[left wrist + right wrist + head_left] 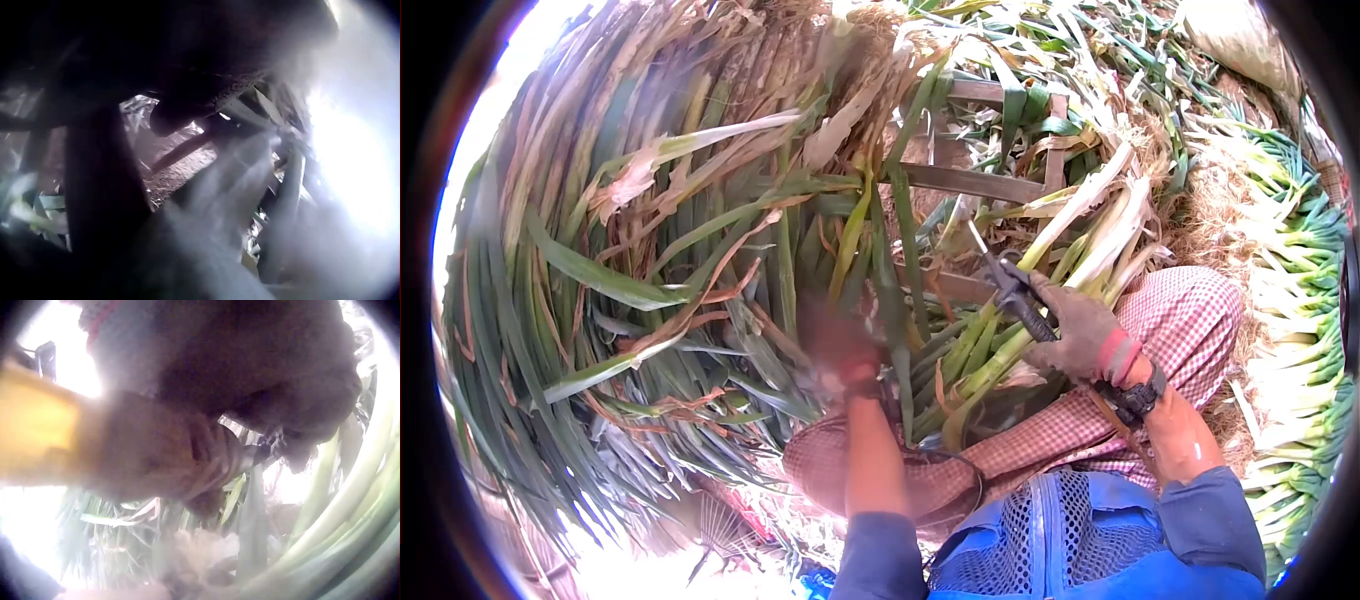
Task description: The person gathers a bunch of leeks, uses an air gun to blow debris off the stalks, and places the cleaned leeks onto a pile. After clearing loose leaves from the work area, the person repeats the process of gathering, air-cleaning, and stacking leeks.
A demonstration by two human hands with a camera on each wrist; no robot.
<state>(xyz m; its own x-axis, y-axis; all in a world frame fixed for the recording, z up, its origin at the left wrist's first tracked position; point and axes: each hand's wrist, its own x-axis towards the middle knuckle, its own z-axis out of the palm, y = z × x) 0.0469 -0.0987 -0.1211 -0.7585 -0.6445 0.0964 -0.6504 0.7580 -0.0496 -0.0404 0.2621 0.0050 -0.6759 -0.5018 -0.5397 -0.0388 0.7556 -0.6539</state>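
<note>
My gloved right hand point(1085, 335), with a red cuff, grips a black-handled tool point(1020, 295) over pale stalks point(1090, 230) with green leaves. In the right wrist view the dark gloved hand point(250, 369) fills the top, its fingers curled. The left hand point(840, 350) is motion-blurred among long green leaves at the right side of a large leafy heap point(630, 250). The left wrist view shows a dark glove point(206, 56) along the top and blurred leaves point(219, 206) below; its finger pose and any hold are unclear.
A wooden slatted frame point(975, 182) lies beyond the hands, partly under leaves. Crossed legs in checked cloth point(1180, 320) are below and right of the stalks. Trimmed green-and-white stalks point(1305, 350) line the far right, beside dry roots point(1215, 210).
</note>
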